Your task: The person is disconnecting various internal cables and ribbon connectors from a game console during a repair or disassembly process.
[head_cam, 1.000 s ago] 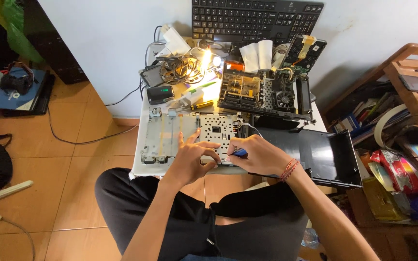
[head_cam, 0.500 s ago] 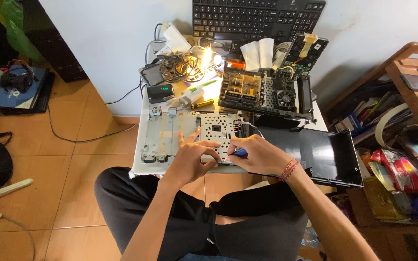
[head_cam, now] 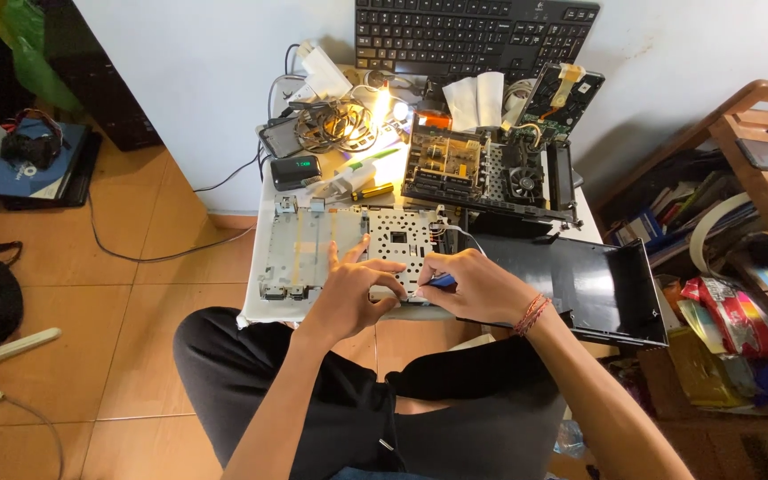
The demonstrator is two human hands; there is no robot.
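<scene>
- Down at the near edge of the low white table (head_cam: 255,307), a perforated metal plate (head_cam: 397,240) lay flat, joined on its left to a pale grey metal chassis (head_cam: 300,249).
- The left hand (head_cam: 348,293) rested on the plate with its fingers spread, the forefinger pointing away from the person and the others pressing the metal.
- The right hand (head_cam: 473,286) was curled shut around a blue-handled screwdriver (head_cam: 442,281), pinching it with the tip aimed at the plate's near edge, just beside the left hand's fingers.
- A red thread bracelet (head_cam: 533,313) circled the right wrist.
- Just to the right of the plate sat an open black plastic case (head_cam: 597,284), its glossy inside facing up.
- Behind the plate stood an opened device (head_cam: 486,173) with bare circuit boards and a small fan.
- Farther back lay a tangle of cables (head_cam: 331,124), a lit lamp (head_cam: 382,100), folded white paper (head_cam: 477,100) and a black keyboard (head_cam: 473,31) near the wall.
- The person sat cross-legged in dark trousers on an orange tiled floor (head_cam: 135,293), with a wooden shelf (head_cam: 757,169) of clutter off to the right.
</scene>
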